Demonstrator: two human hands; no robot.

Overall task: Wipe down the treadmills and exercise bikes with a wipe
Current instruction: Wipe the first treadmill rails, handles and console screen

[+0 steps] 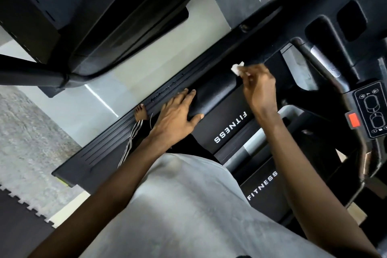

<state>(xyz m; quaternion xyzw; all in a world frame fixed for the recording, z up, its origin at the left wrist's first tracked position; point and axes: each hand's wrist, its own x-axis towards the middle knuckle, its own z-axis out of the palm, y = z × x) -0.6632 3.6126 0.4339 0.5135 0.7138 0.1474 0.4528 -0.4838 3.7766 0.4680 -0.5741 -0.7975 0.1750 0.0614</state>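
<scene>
Nearest you is your grey shirt (188, 205), with both bare forearms reaching out past it. To the near left lie a dark interlocking floor mat (16, 216) and mottled grey flooring (25, 132).

Your left grip (176, 119) is spread apart. Its fingers lie straight and flat over the black padded bar (213, 98) of the treadmill (228, 128), and the thumb lies along the bar's near edge. Just left of that wrist, your striped trouser leg (132, 140) and bare foot (139, 112) stand on the treadmill's ribbed side rail (100, 153).

A little farther and to the right, your right grip (259, 88) is pinched together on the wipe (237, 68). The small white wad sticks out past the fingertips, right at the dark frame above the padded bar; whether it touches the frame cannot be told.

At the right edge sits a control panel (371, 111) with a red button (354, 120) beside it. Farthest away, at the upper left, is the dark body of a second machine (104, 16).
</scene>
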